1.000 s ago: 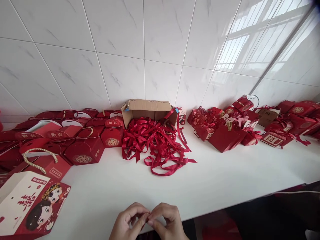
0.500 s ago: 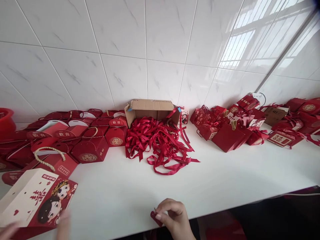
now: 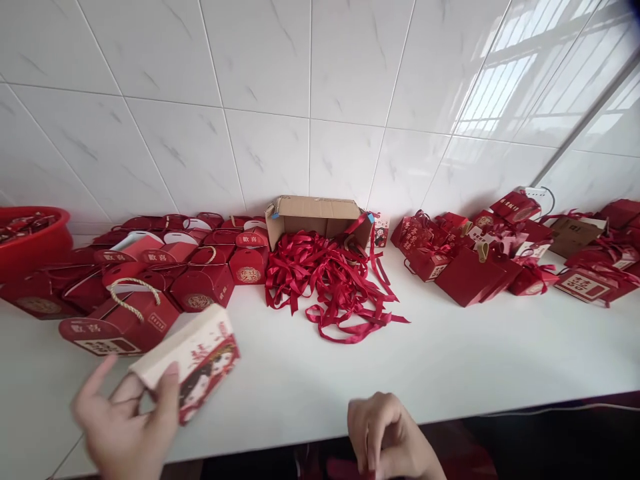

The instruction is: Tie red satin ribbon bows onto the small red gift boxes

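In the head view, my left hand [image 3: 135,420] grips a white and red gift box [image 3: 207,360] by its near end. The box is tilted above the table, and its printed side with two cartoon figures faces me. My right hand [image 3: 387,433] is at the table's front edge, thumb and fingers pinched together. A bit of red ribbon shows below its fingertips; most of it is hidden. Just behind the gift box stands a red box with a rope handle [image 3: 127,320].
Red ribbons [image 3: 320,273] spill from a cardboard box [image 3: 315,208] against the tiled wall. Several red boxes [image 3: 200,287] stand at left beside a red basin [image 3: 55,217]. More red boxes and bags [image 3: 470,273] with ribbons lie at right on the white table [image 3: 280,393].
My left hand has taken hold of the gift box, lifted it and brought it right. My right hand has moved slightly right and down, still pinching. The view has shifted left.
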